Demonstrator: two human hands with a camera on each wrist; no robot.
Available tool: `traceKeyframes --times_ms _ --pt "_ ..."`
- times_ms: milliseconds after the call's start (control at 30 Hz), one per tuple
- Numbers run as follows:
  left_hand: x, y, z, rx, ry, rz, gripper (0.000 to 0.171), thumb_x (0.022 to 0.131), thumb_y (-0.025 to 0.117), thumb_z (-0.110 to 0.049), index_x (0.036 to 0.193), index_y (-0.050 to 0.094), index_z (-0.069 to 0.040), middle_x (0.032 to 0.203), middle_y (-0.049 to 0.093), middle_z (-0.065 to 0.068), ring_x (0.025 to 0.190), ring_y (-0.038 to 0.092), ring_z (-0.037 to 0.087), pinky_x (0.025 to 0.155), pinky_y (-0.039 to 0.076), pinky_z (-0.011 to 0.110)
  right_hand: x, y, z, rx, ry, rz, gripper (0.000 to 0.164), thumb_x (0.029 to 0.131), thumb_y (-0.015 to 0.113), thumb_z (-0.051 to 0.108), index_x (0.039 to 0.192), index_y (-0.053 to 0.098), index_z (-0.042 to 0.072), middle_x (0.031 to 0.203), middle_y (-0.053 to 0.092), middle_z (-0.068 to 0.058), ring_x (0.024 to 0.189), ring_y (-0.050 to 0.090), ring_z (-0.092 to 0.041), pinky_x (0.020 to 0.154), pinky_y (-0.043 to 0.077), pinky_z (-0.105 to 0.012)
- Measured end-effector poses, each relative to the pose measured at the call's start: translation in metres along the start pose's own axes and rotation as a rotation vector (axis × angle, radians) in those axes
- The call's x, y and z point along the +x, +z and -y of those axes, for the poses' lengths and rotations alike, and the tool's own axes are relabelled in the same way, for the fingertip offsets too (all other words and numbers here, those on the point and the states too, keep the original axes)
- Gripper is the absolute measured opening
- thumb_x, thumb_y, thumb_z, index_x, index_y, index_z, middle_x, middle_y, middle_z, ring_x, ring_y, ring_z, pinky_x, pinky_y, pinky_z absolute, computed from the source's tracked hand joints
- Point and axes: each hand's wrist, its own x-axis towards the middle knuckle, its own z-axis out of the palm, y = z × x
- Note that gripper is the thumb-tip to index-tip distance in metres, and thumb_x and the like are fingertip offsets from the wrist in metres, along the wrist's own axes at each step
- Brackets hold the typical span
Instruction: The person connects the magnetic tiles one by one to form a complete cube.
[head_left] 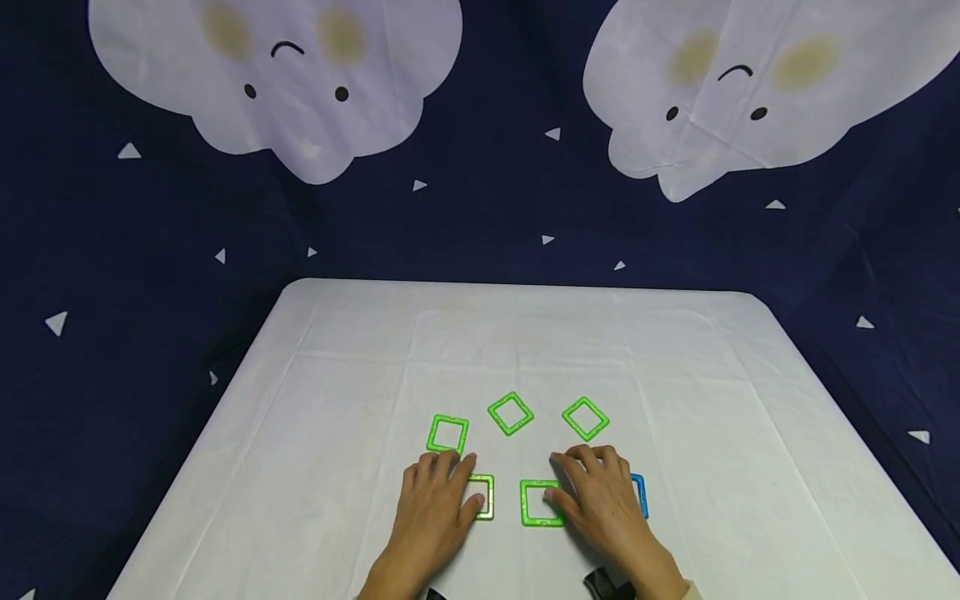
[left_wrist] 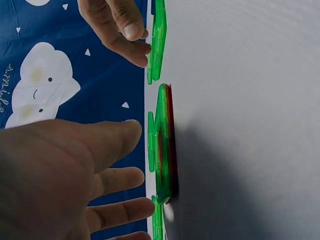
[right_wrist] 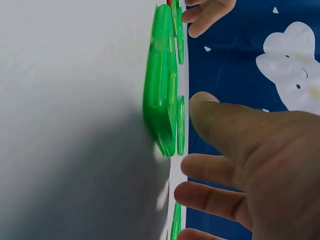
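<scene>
Left hand (head_left: pixel 431 510), fingers apart, empty, over near-left green square (head_left: pixel 491 497) | right hand (head_left: pixel 600 502) likewise over near-right green square (head_left: pixel 523 503) | 3 farther green squares (head_left: pixel 501 402) on white table (head_left: pixel 337 400) | I judge: reaching; next calls for lowering, pinching edges

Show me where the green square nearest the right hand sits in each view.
Head: the green square is just right of centre, low down, partly covered by the right hand.
Left wrist: at the top edge, just right of that hand.
Right wrist: upper middle, large, left of that hand.
Shared landmark: the right hand.
</scene>
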Motion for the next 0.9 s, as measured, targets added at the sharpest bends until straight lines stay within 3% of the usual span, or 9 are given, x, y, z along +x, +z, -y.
traceKeyframes --times_ms 333,500,900 --pt "-0.002 -0.007 0.008 -0.058 -0.003 0.079 0.055 0.079 0.069 -0.044 0.124 0.06 -0.014 0.118 0.055 0.004 0.112 0.044 0.025 0.093 0.035 0.047 0.004 0.0 0.0 0.015 0.036 0.056 0.039 0.069 0.081 0.038 0.1 0.071 0.016 0.096 0.061 0.001 0.092 0.047 -0.023 0.081 0.037 -0.043" --pt "-0.004 -0.009 0.013 -0.067 0.014 0.083 0.058 0.075 0.071 -0.046 0.123 0.061 -0.014 0.116 0.055 0.003 0.111 0.045 0.025 0.091 0.036 0.046 0.006 0.0 0.0 0.012 0.048 0.071 0.036 0.069 0.081 0.036 0.098 0.071 0.018 0.095 0.062 0.002 0.09 0.046 -0.022 0.082 0.036 -0.044" --pt "-0.01 -0.011 0.022 -0.065 0.024 0.072 0.061 0.068 0.077 -0.045 0.119 0.062 -0.014 0.114 0.054 0.001 0.107 0.045 0.023 0.087 0.036 0.043 0.007 0.002 -0.001 0.038 0.021 0.005 0.024 0.066 0.083 0.03 0.085 0.071 0.021 0.083 0.06 0.009 0.083 0.046 -0.016 0.082 0.036 -0.042"
